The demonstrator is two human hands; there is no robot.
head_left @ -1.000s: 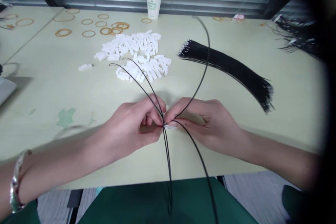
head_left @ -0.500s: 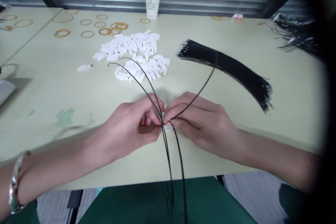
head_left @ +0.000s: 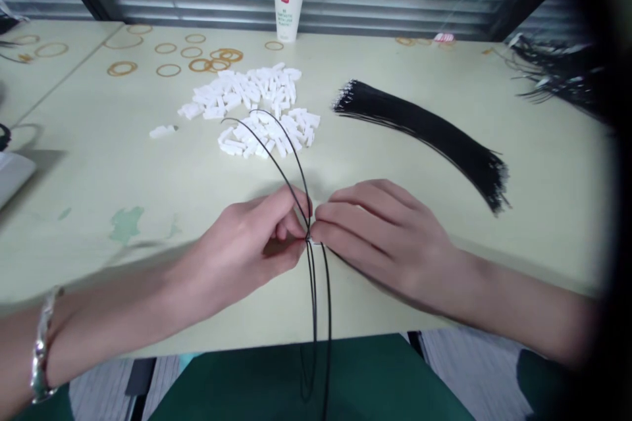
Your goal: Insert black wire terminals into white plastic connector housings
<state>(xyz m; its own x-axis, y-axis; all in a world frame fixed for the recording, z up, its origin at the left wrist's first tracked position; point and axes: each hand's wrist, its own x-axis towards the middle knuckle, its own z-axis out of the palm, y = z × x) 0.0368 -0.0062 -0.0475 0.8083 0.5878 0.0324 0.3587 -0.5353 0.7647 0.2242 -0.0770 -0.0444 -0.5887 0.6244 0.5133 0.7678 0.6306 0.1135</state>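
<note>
My left hand [head_left: 266, 237] is closed in a pinch at the middle of the near table edge, with thin black wires [head_left: 286, 174] at its fingertips. The wires arch up to the left and loop down over the table's edge. Just right of that pinch shows a sliver of a small white plastic piece [head_left: 316, 242], mostly covered by fingers. My right hand [head_left: 385, 230] is also closed, its fingertips at the white piece and a black wire [head_left: 328, 316] hanging beside them. What exactly lies between the fingertips is hidden.
Small white plastic housings [head_left: 247, 89] lie heaped beyond my hands. A thick bundle of cut black wires [head_left: 419, 125] is at the right. Farther back are rubber bands [head_left: 200, 64], a paper cup [head_left: 289, 6] and more wires [head_left: 553, 72]. A white object [head_left: 14, 174] stands at the left edge.
The wire that rose to the upper right from my right fingertips no longer stands up there; a wire now shows beneath that hand. My right fingers have flattened over the white piece.
</note>
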